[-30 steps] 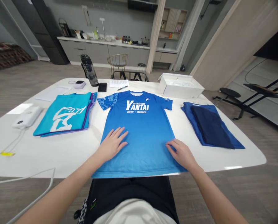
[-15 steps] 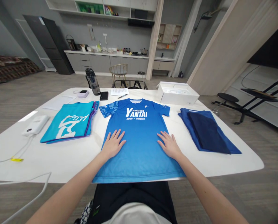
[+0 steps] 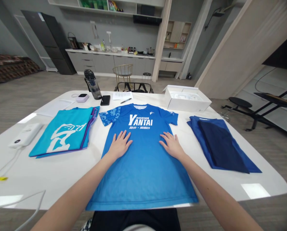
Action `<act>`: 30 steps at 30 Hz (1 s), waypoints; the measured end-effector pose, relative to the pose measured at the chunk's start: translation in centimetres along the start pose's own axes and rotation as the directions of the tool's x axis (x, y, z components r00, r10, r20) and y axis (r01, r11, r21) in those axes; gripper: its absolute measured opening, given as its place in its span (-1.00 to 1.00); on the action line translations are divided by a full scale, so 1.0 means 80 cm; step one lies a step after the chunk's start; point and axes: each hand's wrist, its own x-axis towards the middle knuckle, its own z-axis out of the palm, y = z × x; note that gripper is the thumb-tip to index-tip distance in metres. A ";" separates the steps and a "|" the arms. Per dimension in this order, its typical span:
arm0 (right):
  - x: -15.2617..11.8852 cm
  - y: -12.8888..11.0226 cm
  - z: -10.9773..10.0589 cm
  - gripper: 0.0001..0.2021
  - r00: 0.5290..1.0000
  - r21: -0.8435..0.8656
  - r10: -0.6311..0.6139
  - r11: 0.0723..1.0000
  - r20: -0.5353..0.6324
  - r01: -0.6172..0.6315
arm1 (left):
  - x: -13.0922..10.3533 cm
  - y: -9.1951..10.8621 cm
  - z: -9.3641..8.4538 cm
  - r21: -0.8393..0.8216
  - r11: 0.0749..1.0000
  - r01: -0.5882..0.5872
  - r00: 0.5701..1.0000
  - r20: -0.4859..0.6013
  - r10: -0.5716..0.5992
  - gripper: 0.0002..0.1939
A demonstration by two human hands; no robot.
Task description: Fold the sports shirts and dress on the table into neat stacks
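A blue T-shirt [image 3: 143, 170] with white "Marathon Yantai" lettering lies spread flat, front up, its collar away from me and its hem at the near table edge. My left hand [image 3: 120, 144] rests flat on its left side below the lettering, fingers spread. On the right side, my right hand [image 3: 172, 145] lies flat in the same way. Neither hand grips the cloth. To the left is a stack of folded shirts [image 3: 64, 130], turquoise on top with purple beneath. Folded blue and navy clothes [image 3: 221, 144] lie to the right.
On the white table [image 3: 109, 221] are a dark water bottle [image 3: 92, 85], a phone [image 3: 105, 100], a pen [image 3: 126, 100], printed paper [image 3: 122, 95], a small lilac device [image 3: 82, 98] and a white box [image 3: 188, 98]. A white power bank [image 3: 25, 134] with cables lies at left.
Both hands have slid slightly up the shirt, away from me, staying flat. The camera view has shifted, and the near table edge sits lower in the picture.
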 end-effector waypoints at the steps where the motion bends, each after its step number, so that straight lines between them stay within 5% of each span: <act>1: 0.019 0.006 0.001 -0.49 1.000 0.004 0.013 1.000 0.001 -0.013 | 0.019 0.004 0.000 -0.007 1.000 0.001 1.000 0.005 -0.001 -0.34; 12: 0.211 0.110 -0.020 -0.52 0.966 0.005 0.256 0.967 0.031 -0.256 | 0.224 0.072 0.012 -0.086 0.993 -0.081 0.996 0.014 0.083 -0.37; 20: 0.226 0.166 -0.016 -0.56 0.870 -0.035 0.490 0.870 -0.061 -0.492 | 0.369 0.063 -0.004 -0.089 0.991 -0.102 0.991 -0.098 0.093 -0.56; 25: 0.230 0.188 -0.009 -0.54 0.829 -0.005 0.545 0.835 -0.126 -0.550 | 0.453 0.076 -0.015 -0.164 0.980 -0.110 0.994 -0.019 0.109 -0.57; 30: 0.238 0.203 -0.010 -0.55 0.760 0.031 0.641 0.766 -0.103 -0.642 | 0.496 0.075 -0.011 -0.173 0.983 -0.064 0.994 0.074 0.078 -0.59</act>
